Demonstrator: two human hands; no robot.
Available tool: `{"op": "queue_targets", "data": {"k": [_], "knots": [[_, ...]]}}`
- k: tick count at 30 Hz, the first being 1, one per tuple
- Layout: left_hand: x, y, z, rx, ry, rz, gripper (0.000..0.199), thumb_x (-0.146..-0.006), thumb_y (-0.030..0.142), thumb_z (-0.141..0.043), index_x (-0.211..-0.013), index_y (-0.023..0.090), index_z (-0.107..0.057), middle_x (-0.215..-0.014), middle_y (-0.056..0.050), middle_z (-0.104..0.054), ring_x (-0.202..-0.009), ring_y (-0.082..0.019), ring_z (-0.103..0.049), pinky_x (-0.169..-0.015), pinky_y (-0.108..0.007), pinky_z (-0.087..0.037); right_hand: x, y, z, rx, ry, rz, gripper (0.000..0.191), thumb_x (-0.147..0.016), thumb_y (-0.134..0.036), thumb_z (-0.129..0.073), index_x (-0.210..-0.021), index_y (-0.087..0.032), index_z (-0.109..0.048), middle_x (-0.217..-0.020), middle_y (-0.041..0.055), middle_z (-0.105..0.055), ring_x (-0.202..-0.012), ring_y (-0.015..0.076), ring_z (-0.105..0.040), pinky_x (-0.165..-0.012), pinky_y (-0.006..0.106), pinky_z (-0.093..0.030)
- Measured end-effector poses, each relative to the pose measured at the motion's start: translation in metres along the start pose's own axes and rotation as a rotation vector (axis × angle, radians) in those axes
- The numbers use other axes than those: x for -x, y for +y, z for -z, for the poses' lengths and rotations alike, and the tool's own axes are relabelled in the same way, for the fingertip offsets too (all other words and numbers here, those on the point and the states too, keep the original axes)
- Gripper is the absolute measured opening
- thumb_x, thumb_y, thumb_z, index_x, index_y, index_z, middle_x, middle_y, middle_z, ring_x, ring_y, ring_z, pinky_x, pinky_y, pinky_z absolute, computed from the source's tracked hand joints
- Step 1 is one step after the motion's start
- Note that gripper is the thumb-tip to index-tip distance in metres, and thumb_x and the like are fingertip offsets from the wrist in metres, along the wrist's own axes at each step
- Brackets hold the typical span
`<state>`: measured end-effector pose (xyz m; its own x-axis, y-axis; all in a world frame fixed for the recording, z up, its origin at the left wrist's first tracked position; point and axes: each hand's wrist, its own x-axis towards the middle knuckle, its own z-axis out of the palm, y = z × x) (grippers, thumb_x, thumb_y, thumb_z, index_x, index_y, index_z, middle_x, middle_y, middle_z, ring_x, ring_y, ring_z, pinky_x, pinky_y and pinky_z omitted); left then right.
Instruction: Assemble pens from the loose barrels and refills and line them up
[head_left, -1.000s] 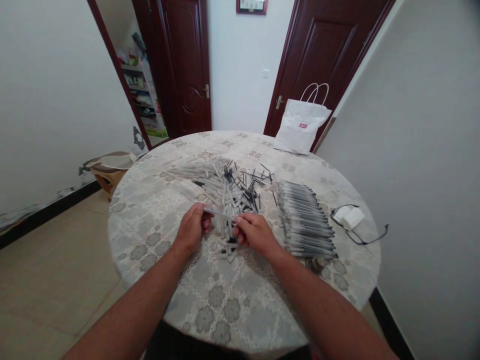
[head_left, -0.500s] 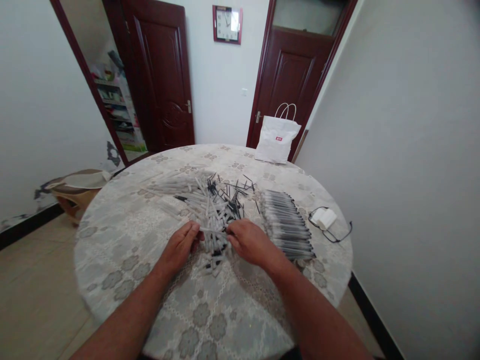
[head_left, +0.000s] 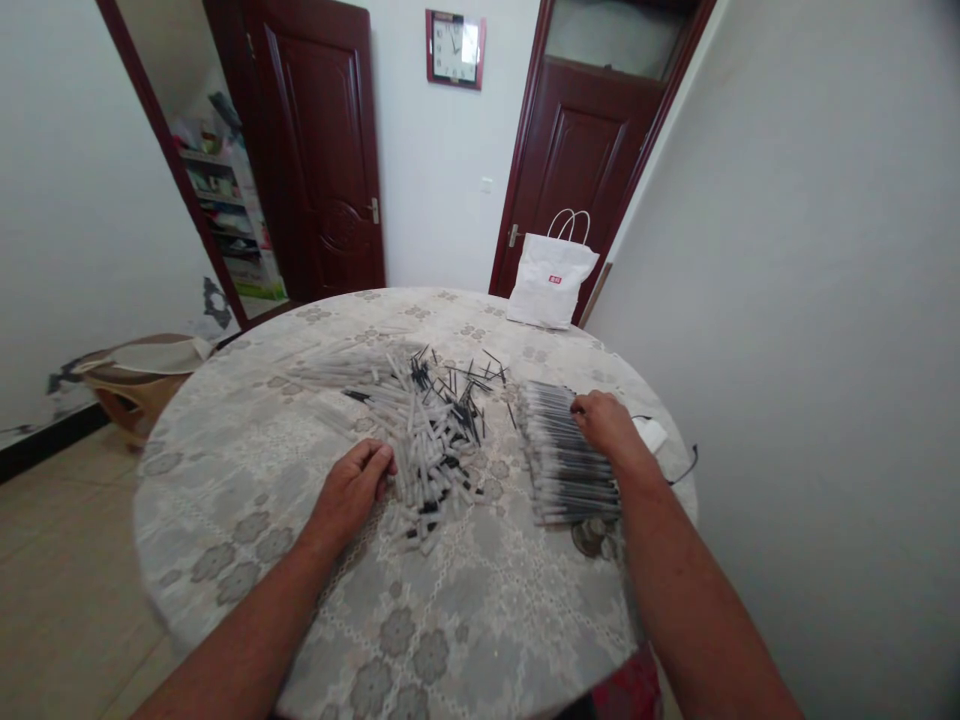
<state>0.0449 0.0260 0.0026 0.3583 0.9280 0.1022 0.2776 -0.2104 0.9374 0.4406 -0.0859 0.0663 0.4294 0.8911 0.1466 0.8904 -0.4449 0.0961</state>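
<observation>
My right hand [head_left: 606,422] is over the right side of a neat row of pens [head_left: 559,450] with clear barrels and dark ends. Its fingers are pinched at the dark end of a pen, mostly hidden by the hand. My left hand [head_left: 356,487] rests at the left edge of a loose pile of whitish pen parts [head_left: 427,440], fingers curled together; what they hold, if anything, is hidden. Thin black pen pieces [head_left: 469,405] lie scattered behind the pile. Long clear tubes [head_left: 345,370] lie at its far left.
A patterned cloth covers the round table [head_left: 330,640]. At its back stands a white paper bag [head_left: 553,280]. Glasses with a white item [head_left: 651,434] lie beyond my right hand, and small round objects [head_left: 592,538] sit near the pen row. A brown stool [head_left: 142,390] stands left.
My hands have parted from the pale pen held between them over the pile. The right hand has moved right to the pen row; the left has stayed nearly in place.
</observation>
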Motion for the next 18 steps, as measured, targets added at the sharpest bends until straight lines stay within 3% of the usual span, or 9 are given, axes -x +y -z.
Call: {"op": "queue_targets", "data": {"k": [10,13,18], "knots": [[-0.002,-0.005,-0.002,-0.016,0.019,-0.01,0.035,-0.092,0.051,-0.052,-0.078,0.02,-0.061,-0.054,0.003,-0.055,-0.051,-0.016,-0.052,-0.057,-0.027,-0.039,0.005,-0.025,0.006,0.024,0.036,-0.035,0.032,-0.099,-0.02,-0.05,-0.122,-0.02,-0.071,-0.117,0.0147,-0.069,-0.116,0.0256,-0.058,-0.096,0.032,-0.041],[-0.002,-0.008,-0.004,-0.021,0.038,-0.024,0.03,-0.092,0.048,-0.054,-0.083,0.02,-0.062,-0.06,0.003,-0.058,-0.054,-0.016,-0.052,-0.058,-0.027,-0.04,0.016,-0.054,0.015,-0.075,0.086,0.101,0.03,-0.101,-0.022,-0.048,-0.119,-0.019,-0.071,-0.117,0.0128,-0.07,-0.113,0.0232,-0.06,-0.097,0.029,-0.04],[-0.002,-0.011,-0.006,-0.016,0.031,-0.032,0.027,-0.09,0.046,-0.056,-0.092,0.02,-0.064,-0.07,0.001,-0.064,-0.058,-0.016,-0.054,-0.06,-0.028,-0.041,0.032,-0.121,0.022,-0.194,-0.061,0.296,0.028,-0.099,-0.024,-0.051,-0.12,-0.019,-0.068,-0.114,0.0113,-0.073,-0.108,0.0217,-0.066,-0.092,0.027,-0.042]]}}
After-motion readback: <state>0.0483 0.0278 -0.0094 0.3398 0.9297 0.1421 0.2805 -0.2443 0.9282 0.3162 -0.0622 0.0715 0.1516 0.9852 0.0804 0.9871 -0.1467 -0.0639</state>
